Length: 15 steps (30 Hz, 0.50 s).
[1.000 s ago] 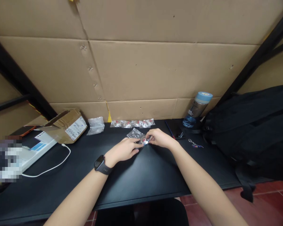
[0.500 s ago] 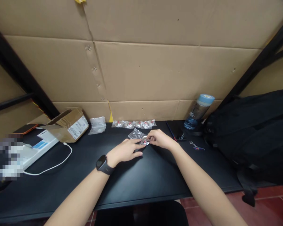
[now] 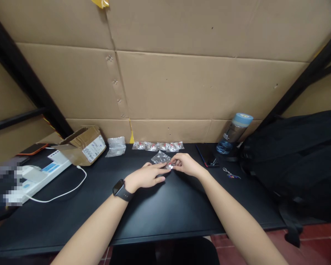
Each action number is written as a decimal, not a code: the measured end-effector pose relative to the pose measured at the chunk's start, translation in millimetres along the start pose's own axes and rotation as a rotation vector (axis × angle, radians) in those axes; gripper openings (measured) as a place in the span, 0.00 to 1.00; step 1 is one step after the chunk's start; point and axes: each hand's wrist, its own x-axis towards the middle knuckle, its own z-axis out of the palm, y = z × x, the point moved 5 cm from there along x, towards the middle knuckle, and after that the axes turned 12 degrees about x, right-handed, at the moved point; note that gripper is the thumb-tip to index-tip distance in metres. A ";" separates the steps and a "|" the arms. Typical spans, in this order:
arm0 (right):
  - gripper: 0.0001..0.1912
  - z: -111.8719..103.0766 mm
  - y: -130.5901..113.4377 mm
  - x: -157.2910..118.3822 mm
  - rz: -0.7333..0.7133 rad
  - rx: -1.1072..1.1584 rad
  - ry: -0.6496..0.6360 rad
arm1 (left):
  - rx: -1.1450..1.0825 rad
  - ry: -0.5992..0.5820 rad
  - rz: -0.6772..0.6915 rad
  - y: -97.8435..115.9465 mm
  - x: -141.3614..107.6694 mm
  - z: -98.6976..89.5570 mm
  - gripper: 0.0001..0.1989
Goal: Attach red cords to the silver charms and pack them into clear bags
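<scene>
A small round silvery item (image 3: 169,166) with a red mark lies on the black desk (image 3: 165,213) between my hands. My left hand (image 3: 149,175) rests with its fingers spread, fingertips touching the item's left side. At the right edge, my right hand (image 3: 183,163) pinches the item between thumb and fingers. Just behind them is a crumpled clear plastic wrapper (image 3: 160,157). Farther back, several similar round items in clear wrappers (image 3: 151,147) form a row along the cardboard wall.
An open cardboard box (image 3: 91,147), a clear plastic packet (image 3: 116,146) and a white power strip (image 3: 44,176) with a cable are at left. At right are a phone (image 3: 207,155), a bottle (image 3: 233,134), a keychain (image 3: 231,174) and a black backpack (image 3: 298,162).
The view has shifted slightly. My right fingers have changed their hold and now cover more of the round item. My left hand remains spread beside it.
</scene>
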 end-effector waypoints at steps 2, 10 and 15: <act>0.08 -1.9 1.5 0.2 0.003 -0.014 0.020 | -0.007 -0.012 -0.010 -1.3 0.2 -0.6 0.22; 0.10 3.5 3.7 2.5 -0.037 0.003 0.003 | -0.010 -0.037 -0.016 -0.8 1.0 3.2 0.22; 0.14 4.1 3.1 3.9 0.013 -0.276 0.148 | 0.015 -0.070 -0.038 2.3 -1.1 1.5 0.26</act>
